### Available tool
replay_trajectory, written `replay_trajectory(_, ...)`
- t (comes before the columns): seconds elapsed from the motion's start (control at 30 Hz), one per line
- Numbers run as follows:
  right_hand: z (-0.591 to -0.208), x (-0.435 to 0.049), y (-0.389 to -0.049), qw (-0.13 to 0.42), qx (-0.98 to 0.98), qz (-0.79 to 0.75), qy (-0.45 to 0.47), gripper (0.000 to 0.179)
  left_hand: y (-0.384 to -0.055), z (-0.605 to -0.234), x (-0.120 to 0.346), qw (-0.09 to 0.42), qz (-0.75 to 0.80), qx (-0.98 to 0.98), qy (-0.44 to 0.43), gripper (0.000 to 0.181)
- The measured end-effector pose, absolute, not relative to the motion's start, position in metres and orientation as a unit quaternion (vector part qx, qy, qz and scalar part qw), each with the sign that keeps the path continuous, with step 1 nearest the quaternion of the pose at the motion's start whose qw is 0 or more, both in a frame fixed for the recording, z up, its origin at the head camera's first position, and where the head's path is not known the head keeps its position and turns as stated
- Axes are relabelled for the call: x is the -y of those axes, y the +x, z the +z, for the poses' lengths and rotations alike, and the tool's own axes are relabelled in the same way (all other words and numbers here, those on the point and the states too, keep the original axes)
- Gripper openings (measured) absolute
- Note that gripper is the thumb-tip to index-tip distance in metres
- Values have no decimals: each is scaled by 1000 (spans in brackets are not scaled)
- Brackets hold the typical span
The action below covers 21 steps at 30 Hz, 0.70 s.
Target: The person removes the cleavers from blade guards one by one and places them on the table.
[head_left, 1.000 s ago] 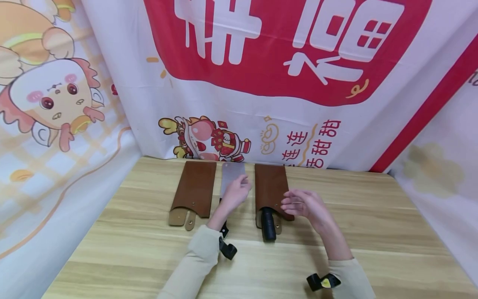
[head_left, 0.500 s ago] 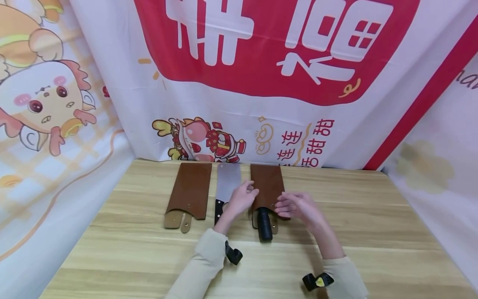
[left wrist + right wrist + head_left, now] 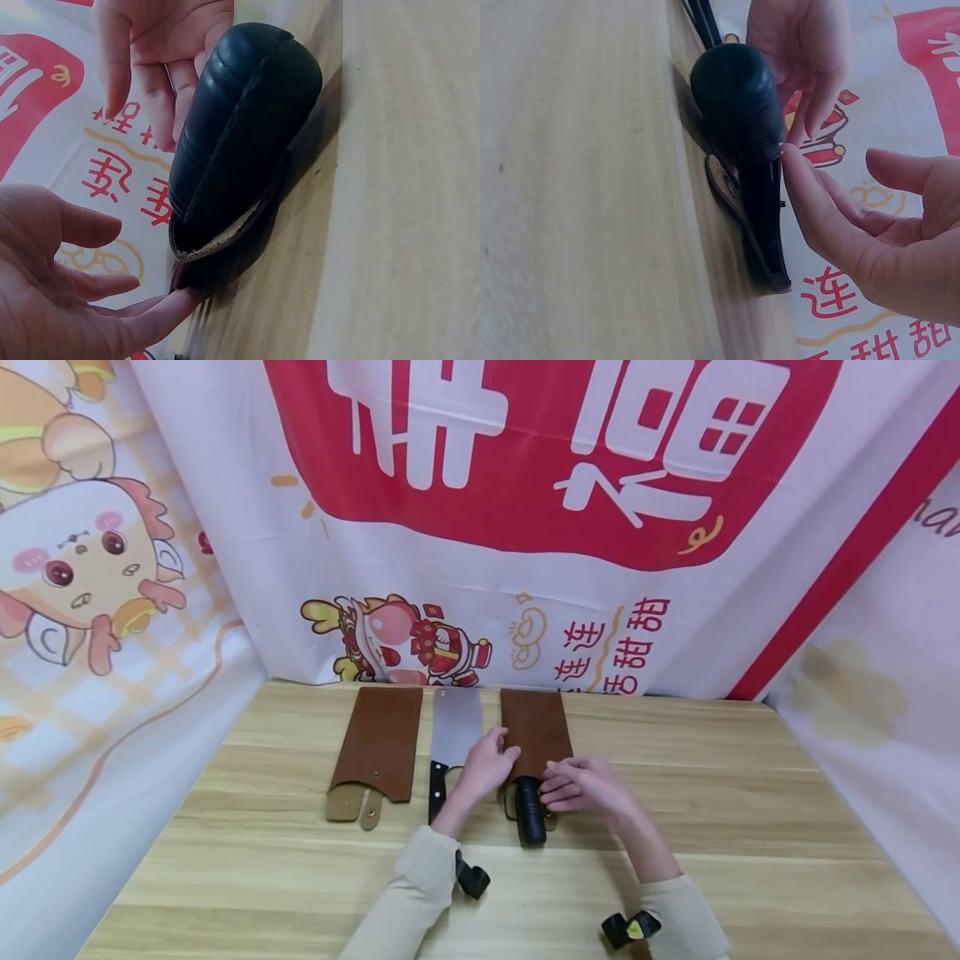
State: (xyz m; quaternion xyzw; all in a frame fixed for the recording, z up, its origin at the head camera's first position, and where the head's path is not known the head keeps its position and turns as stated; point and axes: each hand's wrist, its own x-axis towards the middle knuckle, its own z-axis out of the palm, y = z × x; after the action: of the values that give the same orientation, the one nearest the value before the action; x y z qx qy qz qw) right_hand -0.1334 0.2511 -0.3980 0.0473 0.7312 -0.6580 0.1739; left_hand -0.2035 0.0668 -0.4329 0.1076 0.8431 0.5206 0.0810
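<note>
One brown leather sheath (image 3: 534, 727) is lying near the far edge of the wooden worktop (image 3: 675, 760), with a black knife handle (image 3: 531, 814) jutting from its mouth towards the person. Fingers loosely spread, the left hand (image 3: 487, 766) is reaching to the sheath's left edge while the right hand (image 3: 588, 785), its fingers also apart and slightly bent, is hovering just right of the handle; whether either is touching cannot be told for certain. Farther left, a bare-bladed cleaver (image 3: 456, 727) is lying between this sheath and a second sheath (image 3: 381, 735).
</note>
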Motion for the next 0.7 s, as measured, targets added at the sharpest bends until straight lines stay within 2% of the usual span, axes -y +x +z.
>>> replay_trajectory(0.43, -405, -242, -134, 175, -739, -647, 69, 39, -204, -438, -70, 94, 528, -839, 94, 52)
replay_trajectory(0.7, -409, -232, -131, 202, -793, -573, 39, 31, -204, -440, -71, 90, 519, -845, 94, 53)
